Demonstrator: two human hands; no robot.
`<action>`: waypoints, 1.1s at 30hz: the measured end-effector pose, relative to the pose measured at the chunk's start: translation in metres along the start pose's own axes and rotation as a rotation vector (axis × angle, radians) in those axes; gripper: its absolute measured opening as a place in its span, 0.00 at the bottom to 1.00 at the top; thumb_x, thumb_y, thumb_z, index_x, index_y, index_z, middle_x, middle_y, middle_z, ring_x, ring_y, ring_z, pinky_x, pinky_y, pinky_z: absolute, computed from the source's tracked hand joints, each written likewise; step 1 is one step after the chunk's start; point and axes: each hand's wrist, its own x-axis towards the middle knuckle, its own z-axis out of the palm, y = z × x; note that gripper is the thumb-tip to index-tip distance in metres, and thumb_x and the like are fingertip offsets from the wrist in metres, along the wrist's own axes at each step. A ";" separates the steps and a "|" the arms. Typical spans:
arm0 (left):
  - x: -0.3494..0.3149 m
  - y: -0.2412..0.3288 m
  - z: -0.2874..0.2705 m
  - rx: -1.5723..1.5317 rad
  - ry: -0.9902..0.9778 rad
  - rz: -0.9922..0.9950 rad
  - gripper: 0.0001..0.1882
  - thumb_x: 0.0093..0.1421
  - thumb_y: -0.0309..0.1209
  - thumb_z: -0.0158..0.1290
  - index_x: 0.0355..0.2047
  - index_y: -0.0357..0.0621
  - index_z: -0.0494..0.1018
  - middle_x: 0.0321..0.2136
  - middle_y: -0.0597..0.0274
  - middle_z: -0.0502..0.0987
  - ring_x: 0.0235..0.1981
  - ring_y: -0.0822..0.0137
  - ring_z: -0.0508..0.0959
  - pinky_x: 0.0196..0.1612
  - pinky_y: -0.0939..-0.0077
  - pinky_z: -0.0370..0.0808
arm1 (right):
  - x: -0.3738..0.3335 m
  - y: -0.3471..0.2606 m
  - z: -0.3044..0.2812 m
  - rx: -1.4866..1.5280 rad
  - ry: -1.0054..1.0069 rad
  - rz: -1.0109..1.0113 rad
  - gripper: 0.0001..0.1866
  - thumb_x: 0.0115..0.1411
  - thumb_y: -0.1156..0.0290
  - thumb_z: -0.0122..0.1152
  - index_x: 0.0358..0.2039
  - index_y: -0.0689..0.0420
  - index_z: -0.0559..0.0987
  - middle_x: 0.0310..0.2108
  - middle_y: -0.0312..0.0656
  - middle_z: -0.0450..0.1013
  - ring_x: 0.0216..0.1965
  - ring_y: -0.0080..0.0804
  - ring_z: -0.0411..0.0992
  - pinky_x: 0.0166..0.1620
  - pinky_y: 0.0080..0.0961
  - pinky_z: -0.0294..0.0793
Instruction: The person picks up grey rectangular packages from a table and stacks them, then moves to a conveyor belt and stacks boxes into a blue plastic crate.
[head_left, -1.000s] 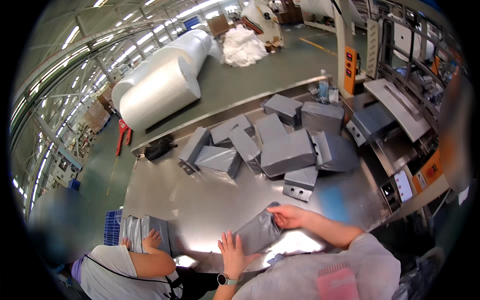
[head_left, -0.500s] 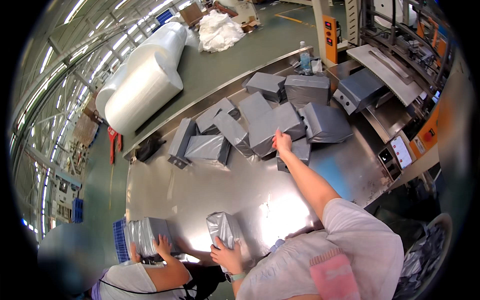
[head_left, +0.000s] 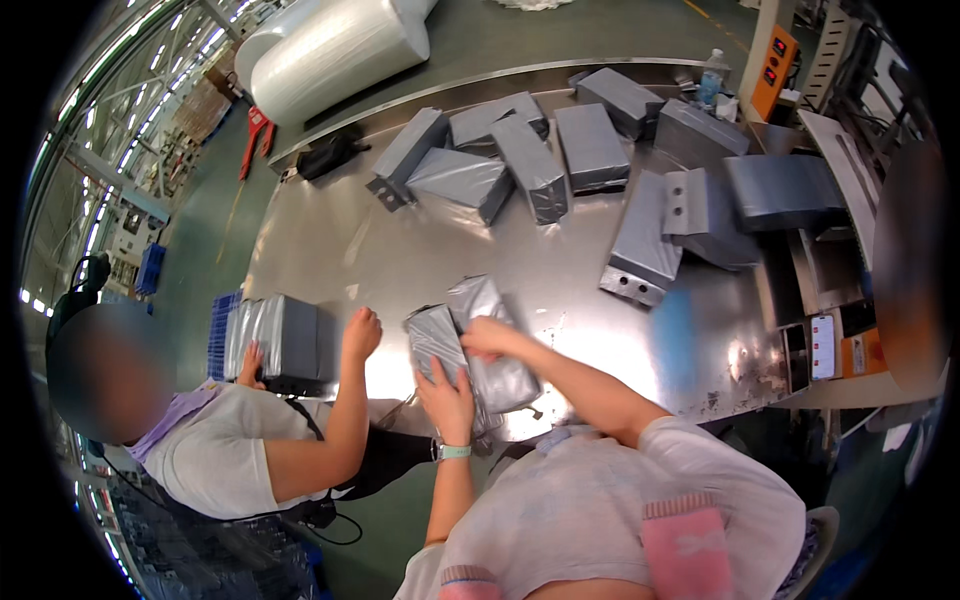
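White roll [head_left: 340, 62] on green floor [head_left: 520, 40], red pallet jack [head_left: 257, 120] nearby, black bundle [head_left: 332, 155], clear bottle [head_left: 711, 82], orange control panel [head_left: 772, 80]

Mid tbl [head_left: 375, 245] free; far grey pkgs [head_left: 592, 142] block back, near grey pkgs [head_left: 508, 384] block front.

The left hand [head_left: 446, 400] is resting, fingers spread, on a gray wrapped package [head_left: 433, 335], and the right hand [head_left: 487, 338] is curling its fingers where a second, shinier package [head_left: 508, 382] is lying alongside! Over on the left, a co-worker's hand [head_left: 250, 366] is steadying bundled packages [head_left: 300, 330], while more gray packages [head_left: 530, 165] are lying scattered across the steel table's [head_left: 350, 260] far side.
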 end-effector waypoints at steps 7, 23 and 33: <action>-0.051 0.025 -0.074 0.007 -0.423 0.293 0.48 0.47 0.54 0.62 0.64 0.49 0.56 0.65 0.35 0.46 0.65 0.33 0.45 0.59 0.29 0.46 | -0.063 0.050 -0.066 0.169 0.999 -0.305 0.11 0.59 0.62 0.59 0.37 0.56 0.77 0.32 0.45 0.77 0.34 0.40 0.76 0.38 0.33 0.73; -0.015 -0.004 -0.027 0.164 -0.168 0.650 0.39 0.40 0.51 0.65 0.54 0.55 0.70 0.58 0.54 0.66 0.60 0.47 0.62 0.59 0.40 0.56 | -0.135 0.027 -0.125 -0.986 0.304 -0.272 0.05 0.47 0.67 0.57 0.19 0.51 0.79 0.20 0.45 0.74 0.26 0.47 0.76 0.28 0.41 0.73; -0.007 -0.018 -0.034 0.166 -0.223 0.699 0.40 0.39 0.49 0.65 0.55 0.54 0.69 0.59 0.54 0.64 0.60 0.48 0.62 0.60 0.43 0.57 | -0.126 0.014 -0.047 -1.188 0.037 -0.774 0.06 0.43 0.69 0.59 0.16 0.55 0.81 0.19 0.43 0.77 0.24 0.39 0.78 0.25 0.33 0.74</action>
